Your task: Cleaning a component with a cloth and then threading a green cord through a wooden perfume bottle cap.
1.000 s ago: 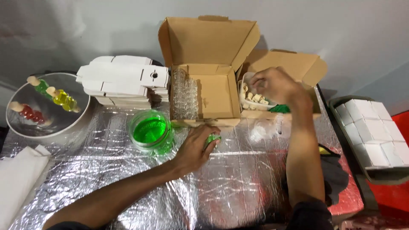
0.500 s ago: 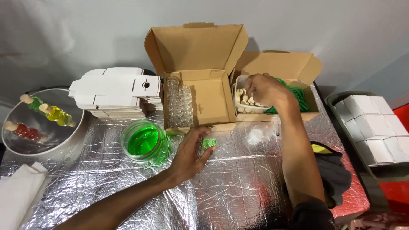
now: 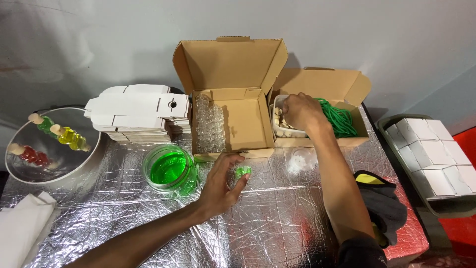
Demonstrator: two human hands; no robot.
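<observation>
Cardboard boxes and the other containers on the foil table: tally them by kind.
Open brown cardboard boxes: 2
Glass jar of green liquid: 1
Metal bowl: 1
Grey tray of white boxes: 1
Total: 5

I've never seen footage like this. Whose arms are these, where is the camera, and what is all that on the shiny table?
There is no machine here: a person wears a camera on the head, so you look down on their own two bare arms. The left hand rests on the foil-covered table, pinching a small green piece. The right hand reaches into a white tray of pale small pieces, inside a cardboard box that also holds green cord. Whether it grips anything is hidden. Nearby are a jar of green liquid, an open box with clear glass vials, a stack of flat white cartons, and a metal bowl with small coloured corked bottles.
</observation>
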